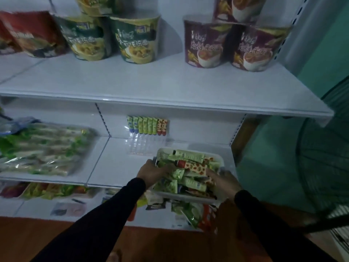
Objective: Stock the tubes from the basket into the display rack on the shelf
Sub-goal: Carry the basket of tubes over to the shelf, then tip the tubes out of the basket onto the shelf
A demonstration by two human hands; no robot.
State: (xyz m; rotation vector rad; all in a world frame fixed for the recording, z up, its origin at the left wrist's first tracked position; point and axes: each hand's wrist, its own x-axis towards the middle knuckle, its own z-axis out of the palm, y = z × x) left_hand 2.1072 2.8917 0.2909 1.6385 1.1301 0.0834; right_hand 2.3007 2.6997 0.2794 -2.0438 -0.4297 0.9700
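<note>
A white basket [220, 159] heaped with green and red-spotted tubes [190, 170] rests on the front right of the middle shelf [117, 163]. My left hand [154, 170] reaches in from the basket's left rim, fingers among the green tubes. My right hand [222, 178] grips the basket's right near corner. Behind the basket stands a clear display rack [145, 146] against the back wall, with several green tubes and two red-spotted ones [147, 125] standing in its rear row. Its front slots are bare.
Clear packs of green-and-white goods [43, 148] lie on the shelf's left. Noodle cups [136, 38] and red bags [32, 33] stand on the upper shelf. Snack bags [190, 210] fill the lower shelf. A fan grille [324, 167] is at right.
</note>
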